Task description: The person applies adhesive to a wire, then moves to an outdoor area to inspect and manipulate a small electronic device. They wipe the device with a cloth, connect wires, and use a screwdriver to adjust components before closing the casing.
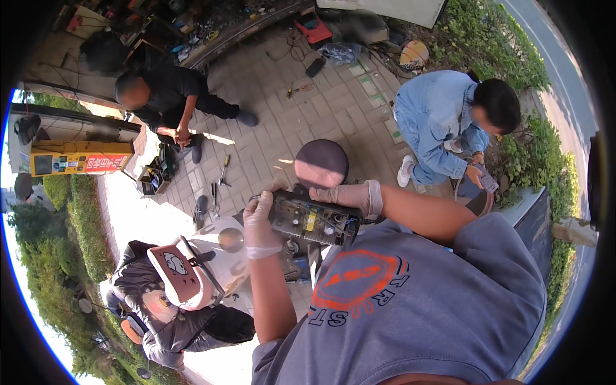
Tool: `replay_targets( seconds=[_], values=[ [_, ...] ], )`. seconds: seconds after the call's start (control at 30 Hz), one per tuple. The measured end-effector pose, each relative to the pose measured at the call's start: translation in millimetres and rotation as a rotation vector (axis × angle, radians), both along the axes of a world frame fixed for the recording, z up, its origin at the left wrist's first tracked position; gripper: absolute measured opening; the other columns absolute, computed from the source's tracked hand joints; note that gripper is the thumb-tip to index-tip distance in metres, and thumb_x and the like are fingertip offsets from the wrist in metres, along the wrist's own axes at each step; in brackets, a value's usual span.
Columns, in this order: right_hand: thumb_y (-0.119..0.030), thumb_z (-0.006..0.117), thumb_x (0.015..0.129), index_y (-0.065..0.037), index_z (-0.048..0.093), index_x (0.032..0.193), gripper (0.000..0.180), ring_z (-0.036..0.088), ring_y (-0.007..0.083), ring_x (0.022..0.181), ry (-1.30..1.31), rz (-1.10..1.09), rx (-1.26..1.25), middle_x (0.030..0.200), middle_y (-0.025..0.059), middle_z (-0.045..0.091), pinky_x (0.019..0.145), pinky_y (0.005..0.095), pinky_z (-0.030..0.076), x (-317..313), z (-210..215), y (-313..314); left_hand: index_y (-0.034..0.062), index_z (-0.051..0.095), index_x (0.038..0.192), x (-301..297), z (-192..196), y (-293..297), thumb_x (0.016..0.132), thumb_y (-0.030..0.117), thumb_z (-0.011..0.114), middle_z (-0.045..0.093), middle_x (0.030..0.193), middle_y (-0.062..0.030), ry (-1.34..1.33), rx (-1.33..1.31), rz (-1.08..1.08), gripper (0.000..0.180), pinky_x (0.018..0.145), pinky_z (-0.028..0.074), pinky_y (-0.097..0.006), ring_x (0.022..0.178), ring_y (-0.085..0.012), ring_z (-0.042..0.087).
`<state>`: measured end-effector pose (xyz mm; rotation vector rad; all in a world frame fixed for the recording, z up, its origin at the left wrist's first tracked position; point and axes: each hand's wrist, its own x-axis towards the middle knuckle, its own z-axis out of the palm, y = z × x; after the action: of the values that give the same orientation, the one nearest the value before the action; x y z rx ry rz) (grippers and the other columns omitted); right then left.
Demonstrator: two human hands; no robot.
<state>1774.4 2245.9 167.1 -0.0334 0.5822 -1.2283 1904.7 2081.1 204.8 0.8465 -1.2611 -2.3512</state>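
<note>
Both my hands wear thin pale gloves and hold a dark electronic module [313, 222], an open box showing a circuit board with small parts and wires. My left hand [259, 221] grips its left end from the side. My right hand [350, 194] lies along its top right edge, fingers wrapped over it. The module is held up in front of my chest, above a scooter's handlebar area [221, 253]. My grey shirt fills the lower right.
A round dark stool seat [321, 163] stands just beyond the module. Hand tools [223, 172] lie on the paved ground, near an open toolbox [156, 178]. One person in black [168, 96] crouches at upper left; another in denim [446, 122] crouches at right. Hedges border both sides.
</note>
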Motion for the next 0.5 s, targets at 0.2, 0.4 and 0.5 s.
replay_targets(
  seconds=[0.2,0.4,0.5],
  values=[
    [-0.049,0.059,0.089,-0.009,0.053,0.12,0.051,0.066,0.0098,0.076,0.114,-0.216,0.068,0.093,0.0031,0.068,0.063,0.0268,0.057,-40,-1,-117,-0.0053,0.066,0.102,-73,-6,-129,0.092,0.016,0.058,0.067,0.101,-0.0144,-0.141,0.099,-0.079,0.025,0.079,0.053,-0.033,0.088,-0.0213,0.065],
    [-0.054,0.06,0.085,-0.005,0.061,0.112,0.056,0.068,0.0119,0.074,-0.001,-0.211,0.161,0.092,0.0073,0.07,0.063,0.0286,0.058,-88,33,-201,-0.005,0.063,0.11,-137,18,-239,0.092,0.026,0.058,0.066,0.106,-0.0135,-0.057,0.158,-0.341,0.036,0.081,0.052,-0.032,0.089,-0.0202,0.064],
    [-0.055,0.059,0.086,-0.003,0.062,0.111,0.058,0.068,0.0119,0.074,0.062,-0.274,0.128,0.094,0.0088,0.07,0.063,0.028,0.058,-107,42,-226,-0.0051,0.062,0.112,-164,18,-273,0.092,0.029,0.058,0.065,0.108,-0.0142,0.018,0.201,-0.457,0.04,0.083,0.052,-0.033,0.091,-0.0212,0.064]
  ],
)
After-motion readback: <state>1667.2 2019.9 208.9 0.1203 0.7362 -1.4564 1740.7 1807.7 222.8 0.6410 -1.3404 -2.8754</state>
